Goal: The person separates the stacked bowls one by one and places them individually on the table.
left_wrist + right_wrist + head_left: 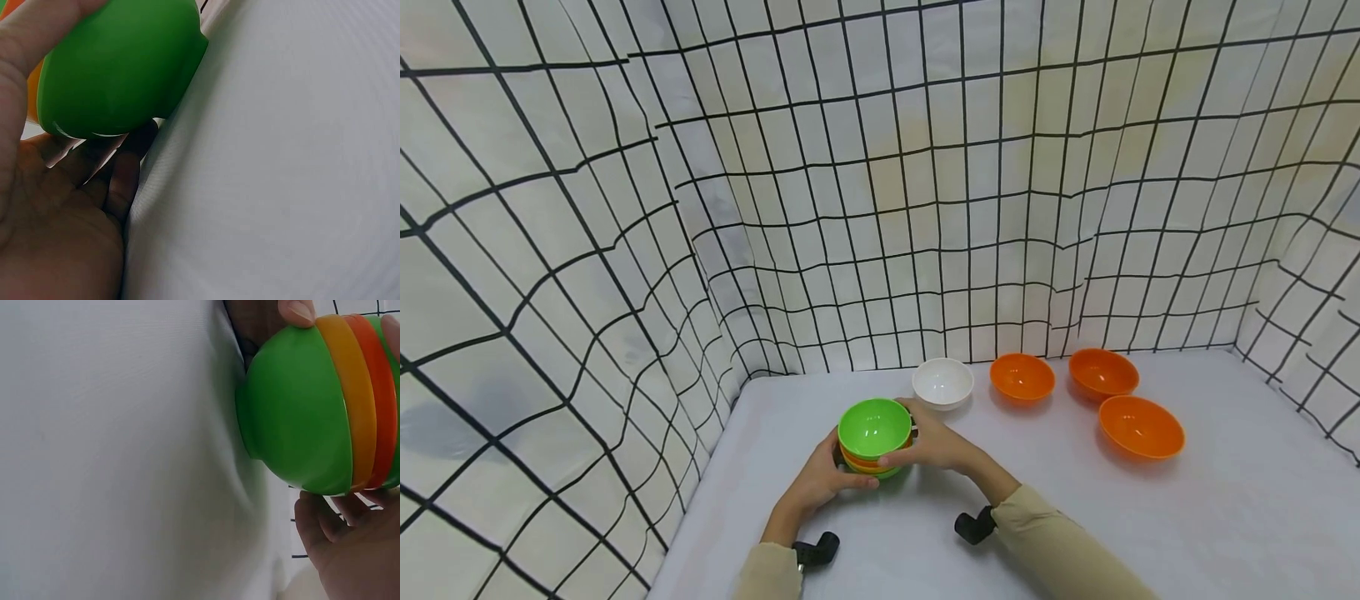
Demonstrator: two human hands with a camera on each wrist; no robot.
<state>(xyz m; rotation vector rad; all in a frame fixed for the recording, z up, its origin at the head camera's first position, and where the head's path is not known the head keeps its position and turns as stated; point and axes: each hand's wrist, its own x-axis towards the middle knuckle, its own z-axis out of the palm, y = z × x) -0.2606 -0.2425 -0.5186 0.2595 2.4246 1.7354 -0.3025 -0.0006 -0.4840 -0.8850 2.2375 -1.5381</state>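
Observation:
A stack of nested bowls stands on the white table between both hands. Its top is a green bowl [874, 427]. Below that, the right wrist view shows a red-orange bowl [382, 406], a yellow-orange bowl [353, 387] and, lowest, another green bowl [300, 419] with its foot at the cloth. The left hand [820, 482] grips the stack low on its left, thumb in front and fingers curving behind. From the right, the right hand [934, 440] holds the stack higher up, its thumb across the front of the rims.
A white bowl [943, 383] sits just behind the right hand. Three orange bowls, one left [1022, 377], one at the back [1102, 374] and one nearer [1141, 427], lie to the right. White walls with a black grid [910, 208] enclose the table's back and sides.

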